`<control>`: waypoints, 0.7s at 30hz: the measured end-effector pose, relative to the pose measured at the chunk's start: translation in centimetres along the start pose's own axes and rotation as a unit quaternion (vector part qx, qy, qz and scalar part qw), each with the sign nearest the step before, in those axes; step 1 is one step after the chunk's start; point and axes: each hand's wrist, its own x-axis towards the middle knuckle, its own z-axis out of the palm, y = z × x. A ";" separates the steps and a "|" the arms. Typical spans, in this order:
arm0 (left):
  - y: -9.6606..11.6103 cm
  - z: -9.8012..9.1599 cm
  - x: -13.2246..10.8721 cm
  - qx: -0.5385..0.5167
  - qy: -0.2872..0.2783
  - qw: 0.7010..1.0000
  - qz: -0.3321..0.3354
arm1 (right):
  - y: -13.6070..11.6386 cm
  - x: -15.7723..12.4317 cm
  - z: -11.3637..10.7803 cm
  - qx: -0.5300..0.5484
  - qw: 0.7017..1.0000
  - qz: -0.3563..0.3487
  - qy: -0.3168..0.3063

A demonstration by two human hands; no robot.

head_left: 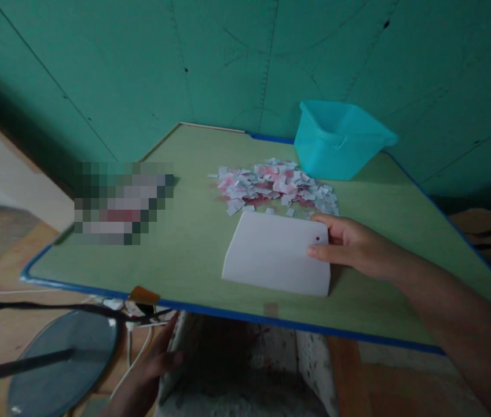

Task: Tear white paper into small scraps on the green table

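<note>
My right hand [344, 246] grips a flat white board [277, 252] by its right edge, near a small dark hole, with the thumb on its face. The board leans on the table, and its top edge is close to a heap of small white and pink paper pieces [274, 184]. Below the table's front edge, my left hand [154, 365] closes on the left side of a pale, dark-speckled open container or bag [317, 365]. Its exact kind is unclear, and some of my left fingers are hidden.
A turquoise plastic bin [341, 142] stands at the table's back right. On the left of the green table [184, 243] lies a blurred-out object [128, 202]. Cables and a round dark base [65, 365] occupy the floor at lower left. A green wall [237, 63] rises behind.
</note>
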 end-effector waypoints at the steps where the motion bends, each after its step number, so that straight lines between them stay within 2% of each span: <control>1: 0.2 0.3 -0.6 0.006 -0.010 1.000 -0.007 | 0.0 0.0 0.1 -0.002 1.000 -0.007 0.006; 4: 0.0 0.7 -2.0 -0.007 -0.048 0.998 -0.029 | -0.1 0.1 0.4 -0.011 1.000 -0.023 0.018; 8: -1.4 0.6 -2.5 -0.002 -0.087 0.996 -0.025 | -0.1 0.2 0.9 -0.031 0.998 -0.054 0.013; 14: -3.2 0.6 -3.2 -0.015 -0.053 0.997 -0.048 | -0.1 0.6 1.0 -0.069 0.994 -0.080 0.000; 19: -3.7 1.0 -3.5 -0.061 -0.099 0.992 -0.049 | 0.3 0.2 0.9 -0.099 0.992 -0.083 -0.004; 21: -3.7 0.7 -2.9 -0.047 -0.087 0.994 -0.055 | 0.5 0.0 0.9 -0.086 0.992 -0.089 0.003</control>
